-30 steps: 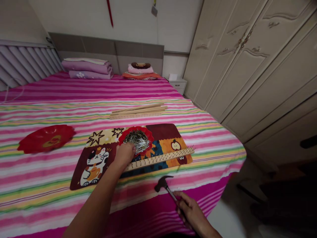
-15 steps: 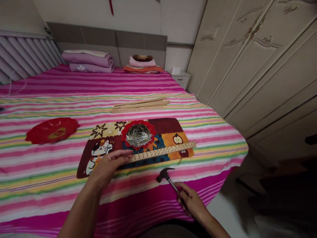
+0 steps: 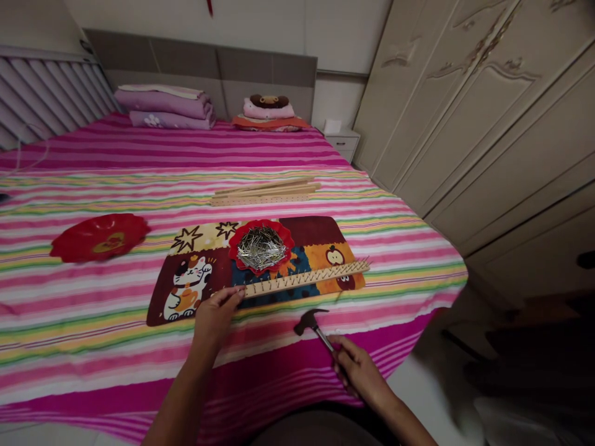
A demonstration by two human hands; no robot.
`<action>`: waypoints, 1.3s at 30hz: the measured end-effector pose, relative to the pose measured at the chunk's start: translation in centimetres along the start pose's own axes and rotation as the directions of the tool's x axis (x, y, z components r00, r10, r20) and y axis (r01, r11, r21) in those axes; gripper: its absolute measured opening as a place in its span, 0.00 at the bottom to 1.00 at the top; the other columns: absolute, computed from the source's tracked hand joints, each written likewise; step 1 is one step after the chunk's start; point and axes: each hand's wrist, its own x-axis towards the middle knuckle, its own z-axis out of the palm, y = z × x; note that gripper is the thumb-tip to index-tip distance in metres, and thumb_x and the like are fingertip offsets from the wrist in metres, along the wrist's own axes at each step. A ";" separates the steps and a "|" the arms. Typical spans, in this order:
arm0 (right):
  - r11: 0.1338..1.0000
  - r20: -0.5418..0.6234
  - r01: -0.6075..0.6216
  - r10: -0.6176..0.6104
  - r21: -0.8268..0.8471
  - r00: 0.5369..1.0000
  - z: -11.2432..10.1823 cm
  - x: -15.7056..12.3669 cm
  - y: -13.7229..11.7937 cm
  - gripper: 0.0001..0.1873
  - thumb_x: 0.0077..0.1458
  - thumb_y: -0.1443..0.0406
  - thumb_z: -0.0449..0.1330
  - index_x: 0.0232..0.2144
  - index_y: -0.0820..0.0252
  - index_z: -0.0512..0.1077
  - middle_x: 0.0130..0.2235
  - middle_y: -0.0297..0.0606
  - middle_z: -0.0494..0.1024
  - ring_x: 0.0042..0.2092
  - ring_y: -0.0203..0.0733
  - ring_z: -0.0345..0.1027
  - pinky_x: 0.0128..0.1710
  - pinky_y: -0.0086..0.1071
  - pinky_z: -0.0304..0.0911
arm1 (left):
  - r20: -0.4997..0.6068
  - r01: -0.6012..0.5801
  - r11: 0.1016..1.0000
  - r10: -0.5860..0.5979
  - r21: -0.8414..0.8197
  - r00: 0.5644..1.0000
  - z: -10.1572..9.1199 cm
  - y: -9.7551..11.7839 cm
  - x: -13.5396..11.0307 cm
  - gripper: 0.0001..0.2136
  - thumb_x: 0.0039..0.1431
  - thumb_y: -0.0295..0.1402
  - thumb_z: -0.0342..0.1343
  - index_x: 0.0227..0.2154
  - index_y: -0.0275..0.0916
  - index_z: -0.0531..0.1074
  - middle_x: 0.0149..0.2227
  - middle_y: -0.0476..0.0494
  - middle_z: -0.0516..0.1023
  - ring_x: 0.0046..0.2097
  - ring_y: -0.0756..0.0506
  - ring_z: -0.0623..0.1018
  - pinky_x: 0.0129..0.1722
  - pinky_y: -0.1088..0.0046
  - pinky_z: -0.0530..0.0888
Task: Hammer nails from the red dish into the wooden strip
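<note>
A long wooden strip (image 3: pixel 307 278) studded with nails lies across a cartoon cat mat (image 3: pixel 186 288) on the striped bed. My left hand (image 3: pixel 216 311) rests at the strip's left end, fingers pinched at it. A red dish heaped with nails (image 3: pixel 261 247) sits just behind the strip. Near the bed's front edge, my right hand (image 3: pixel 356 368) is closed around the handle of a small hammer (image 3: pixel 310 323), whose head rests on the bedspread.
Spare wooden strips (image 3: pixel 264 192) lie farther back on the bed. An empty red dish (image 3: pixel 100 235) sits at the left. Folded bedding (image 3: pixel 162 106) and pillows (image 3: pixel 269 114) are by the headboard. A wardrobe (image 3: pixel 488 111) stands on the right, a nightstand (image 3: pixel 341 141) beside it.
My left hand drew back from the dish of nails to the left end of the nailed strip. The view tilted down slightly. The right hand kept hold of the hammer.
</note>
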 end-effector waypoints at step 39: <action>0.396 0.367 0.742 -0.682 -0.541 0.632 7.0 -1.2 -13.2 0.21 0.59 0.70 0.48 0.54 0.57 0.65 0.40 0.43 0.76 0.41 0.44 0.71 0.41 0.37 0.67 | -0.071 -0.353 0.854 0.408 0.382 0.910 2.4 -2.1 0.0 0.08 0.50 0.31 0.49 0.27 0.41 0.73 0.32 0.46 0.77 0.37 0.47 0.75 0.38 0.73 0.70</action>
